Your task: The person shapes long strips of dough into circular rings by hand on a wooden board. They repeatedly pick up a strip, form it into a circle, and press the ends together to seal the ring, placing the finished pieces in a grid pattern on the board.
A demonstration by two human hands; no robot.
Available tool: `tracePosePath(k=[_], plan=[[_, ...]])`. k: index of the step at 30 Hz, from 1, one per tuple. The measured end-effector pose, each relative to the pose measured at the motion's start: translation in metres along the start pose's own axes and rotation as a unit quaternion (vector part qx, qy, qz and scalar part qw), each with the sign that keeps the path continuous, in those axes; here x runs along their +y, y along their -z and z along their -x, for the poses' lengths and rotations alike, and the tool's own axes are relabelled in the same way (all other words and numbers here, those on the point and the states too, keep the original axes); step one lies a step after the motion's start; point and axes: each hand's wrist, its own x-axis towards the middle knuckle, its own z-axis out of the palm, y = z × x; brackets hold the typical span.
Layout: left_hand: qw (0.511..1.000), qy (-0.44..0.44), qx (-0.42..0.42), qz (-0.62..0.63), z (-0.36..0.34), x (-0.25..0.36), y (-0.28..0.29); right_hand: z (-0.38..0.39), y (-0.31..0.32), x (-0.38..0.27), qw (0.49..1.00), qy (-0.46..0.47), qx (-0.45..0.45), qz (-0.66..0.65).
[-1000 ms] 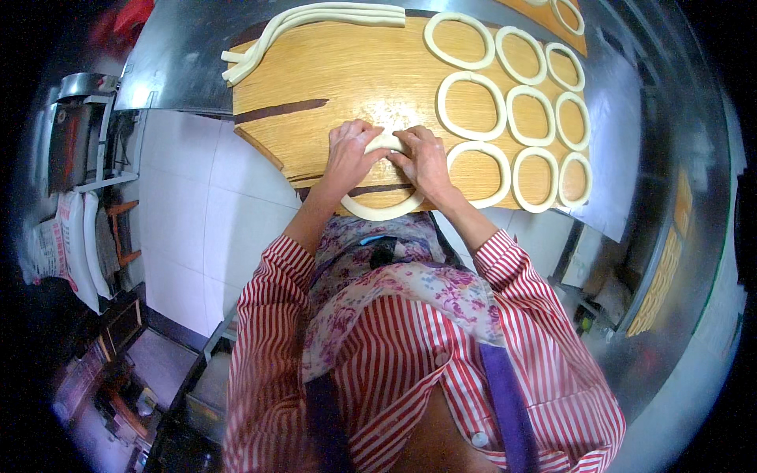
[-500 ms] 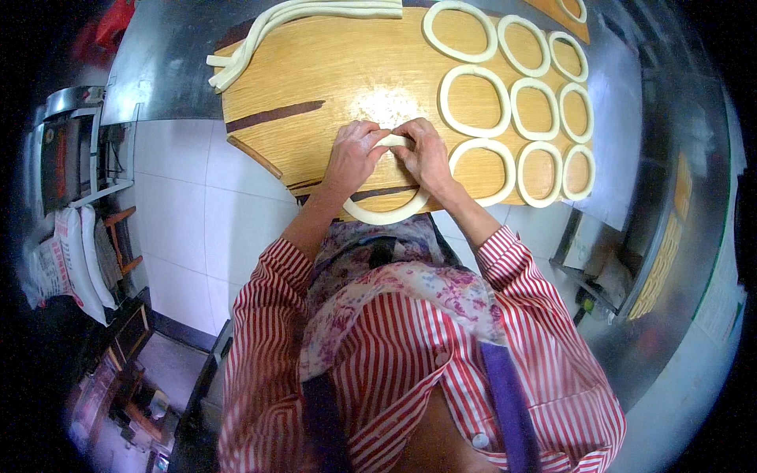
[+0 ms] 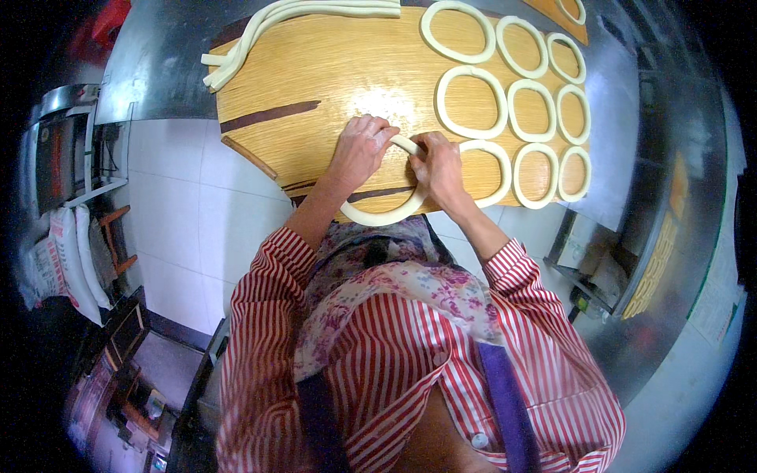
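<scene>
A pale dough ring [image 3: 384,217] lies at the near edge of the wooden board [image 3: 315,79], its near curve reaching over the rim. My left hand [image 3: 363,150] has its fingers closed on the far left part of this ring. On the far right part, my right hand [image 3: 438,169] grips the dough between curled fingers and thumb. A short stretch of dough shows between the two hands; the sides are partly hidden under them. Just right of my right hand lies another dough ring [image 3: 505,169], partly covered by it.
Several finished-looking dough rings [image 3: 471,102] stand in rows on the board's right side. Long dough strips [image 3: 260,24] lie along its far left edge. A metal table [image 3: 158,71] supports the board. White sacks [image 3: 79,252] stand at the left.
My hands have moved slightly apart along the dough ring, the right one shifting right and a little nearer. More of the dough between them now shows.
</scene>
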Motion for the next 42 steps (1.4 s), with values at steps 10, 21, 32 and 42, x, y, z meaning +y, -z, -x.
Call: tracePosePath(k=[10,21,32,42], plan=[[0.992,0.082,0.091,-0.043,0.025,0.012,0.021,-0.009,-0.005,-0.020,0.985,0.137,0.083,-0.066],[0.980,0.144,0.136,-0.034,0.041,0.012,0.014,-0.030,-0.015,-0.022,0.977,0.207,0.033,-0.050],[0.966,0.189,0.175,-0.035,0.054,0.017,0.008,-0.035,-0.020,-0.022,0.972,0.214,0.001,-0.100],[0.970,0.192,0.145,-0.032,0.085,0.025,0.026,-0.037,0.006,-0.006,0.985,0.153,-0.024,-0.080]])
